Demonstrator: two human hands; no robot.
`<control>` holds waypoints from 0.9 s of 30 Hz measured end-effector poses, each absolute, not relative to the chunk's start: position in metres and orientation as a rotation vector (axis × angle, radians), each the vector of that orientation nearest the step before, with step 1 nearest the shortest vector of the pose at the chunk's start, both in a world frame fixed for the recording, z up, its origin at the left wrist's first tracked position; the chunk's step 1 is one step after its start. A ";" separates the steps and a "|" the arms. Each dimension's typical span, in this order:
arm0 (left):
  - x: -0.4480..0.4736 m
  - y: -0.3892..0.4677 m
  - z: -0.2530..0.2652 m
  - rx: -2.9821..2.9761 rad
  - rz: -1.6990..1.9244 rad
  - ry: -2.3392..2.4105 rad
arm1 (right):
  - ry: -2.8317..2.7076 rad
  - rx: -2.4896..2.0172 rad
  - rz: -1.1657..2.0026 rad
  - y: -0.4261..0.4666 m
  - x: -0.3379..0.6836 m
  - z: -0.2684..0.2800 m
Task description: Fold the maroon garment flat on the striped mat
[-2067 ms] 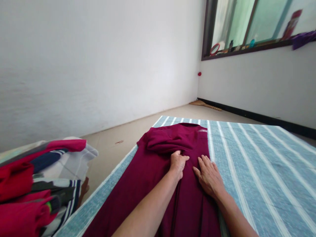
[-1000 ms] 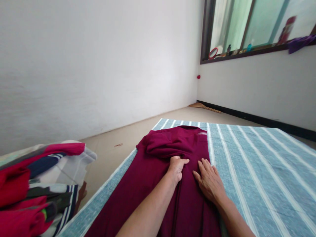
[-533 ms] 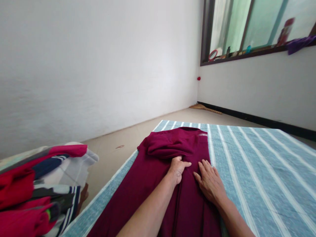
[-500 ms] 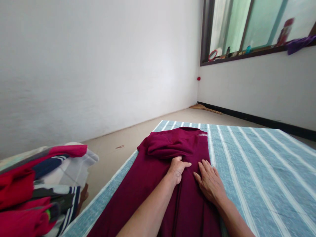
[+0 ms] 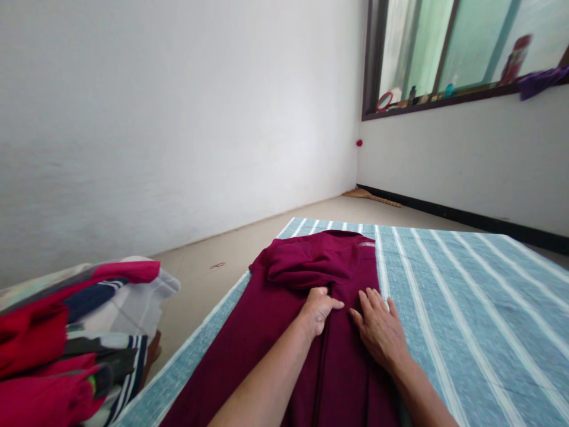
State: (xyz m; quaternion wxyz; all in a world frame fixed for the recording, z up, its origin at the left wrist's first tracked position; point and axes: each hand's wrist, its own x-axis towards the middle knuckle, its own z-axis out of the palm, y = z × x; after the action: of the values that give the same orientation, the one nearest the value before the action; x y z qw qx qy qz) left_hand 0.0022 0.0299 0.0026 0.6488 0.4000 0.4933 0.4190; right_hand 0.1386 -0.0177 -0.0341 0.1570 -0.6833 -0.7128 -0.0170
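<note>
The left hand (image 5: 317,311) and right hand (image 5: 381,329) are bare, as are both forearms (image 5: 269,373), slimmer near the wrists (image 5: 307,326).

- Maroon garment (image 5: 249,326) lies along the striped sheet (image 5: 484,320)'s left edge.
- Left hand (image 5: 320,309) curls at its fabric; right hand (image 5: 381,329) spreads flat on it.
- Clothes pile (image 5: 35,335) sits beyond the left edge.
</note>
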 end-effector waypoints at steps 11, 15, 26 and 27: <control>0.006 0.034 -0.006 0.934 0.961 1.206 | -2.159 -1.791 0.092 -0.018 0.124 -0.044; 0.006 0.036 -0.003 0.891 0.902 1.204 | -2.162 -1.805 0.095 -0.021 0.129 -0.046; -0.029 0.002 0.022 0.793 0.572 1.119 | -2.156 -1.756 0.044 -0.021 0.137 -0.050; -0.036 -0.005 0.024 0.790 0.554 1.103 | -2.158 -1.757 0.040 -0.021 0.137 -0.050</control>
State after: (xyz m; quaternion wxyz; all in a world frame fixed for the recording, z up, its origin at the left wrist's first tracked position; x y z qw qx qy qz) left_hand -0.0358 -0.0051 0.0242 0.7432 0.3606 0.5035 0.2530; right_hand 0.1375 -0.0210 -0.0504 0.1782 -0.6211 -0.7630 0.0142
